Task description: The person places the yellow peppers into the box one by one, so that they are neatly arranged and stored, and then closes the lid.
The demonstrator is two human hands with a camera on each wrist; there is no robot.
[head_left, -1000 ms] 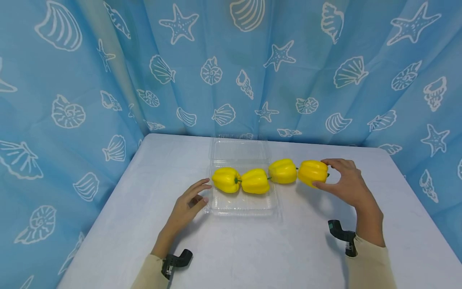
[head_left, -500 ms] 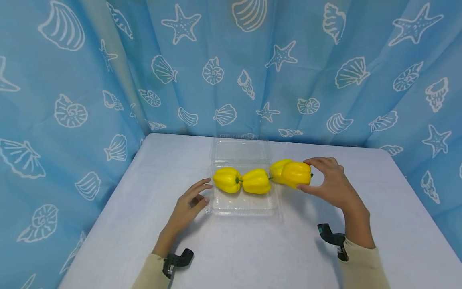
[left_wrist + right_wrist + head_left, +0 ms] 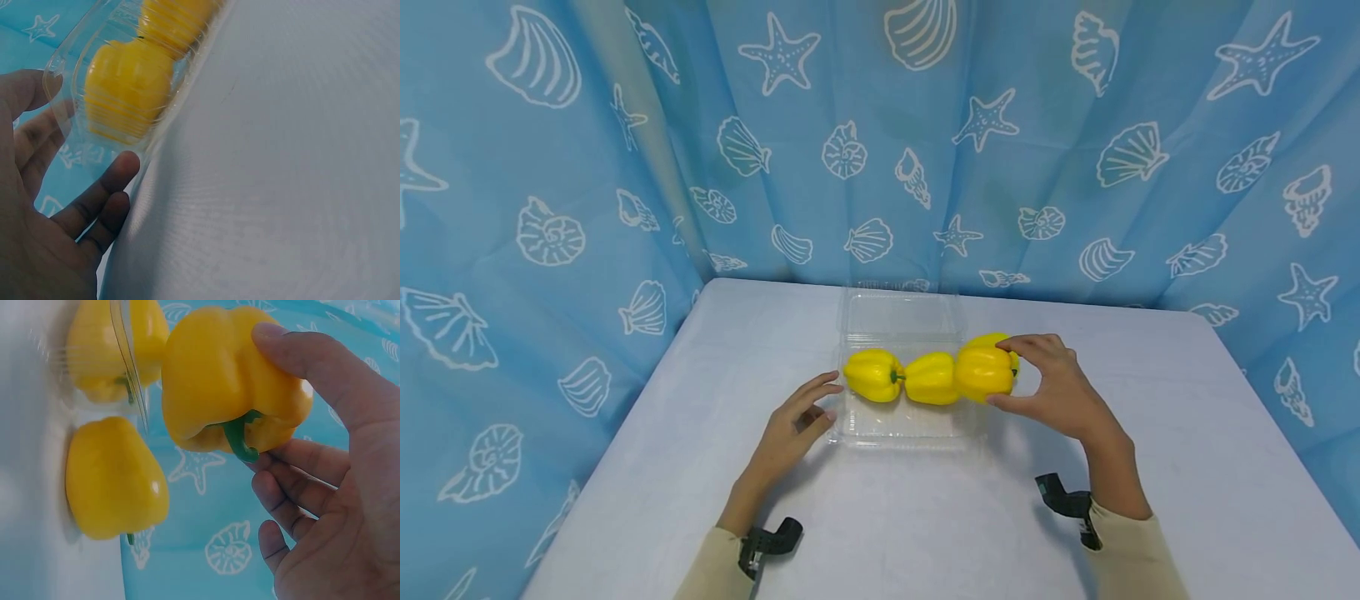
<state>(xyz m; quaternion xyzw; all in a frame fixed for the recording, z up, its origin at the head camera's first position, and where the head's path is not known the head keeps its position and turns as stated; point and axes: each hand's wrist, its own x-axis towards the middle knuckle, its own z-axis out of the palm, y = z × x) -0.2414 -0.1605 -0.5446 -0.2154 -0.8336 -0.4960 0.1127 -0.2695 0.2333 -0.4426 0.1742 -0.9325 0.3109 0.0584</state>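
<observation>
My right hand pinches a yellow bell pepper between thumb and fingers, its green stem toward the palm. In the head view the held pepper overlaps another yellow bell pepper lying on the table just right of a clear plastic clamshell box. Inside the box lie two more yellow peppers, one at the left and one at the right. My left hand is at the box's left side, fingers loosely bent, fingertips right at the clear wall.
The box's clear lid lies folded back toward the far edge of the white-covered table. A blue curtain with white shell and starfish prints hangs behind and at the sides.
My right hand has carried its pepper leftward, from right of the loose pepper to over it, near the box's right edge. The left hand has stayed in place.
</observation>
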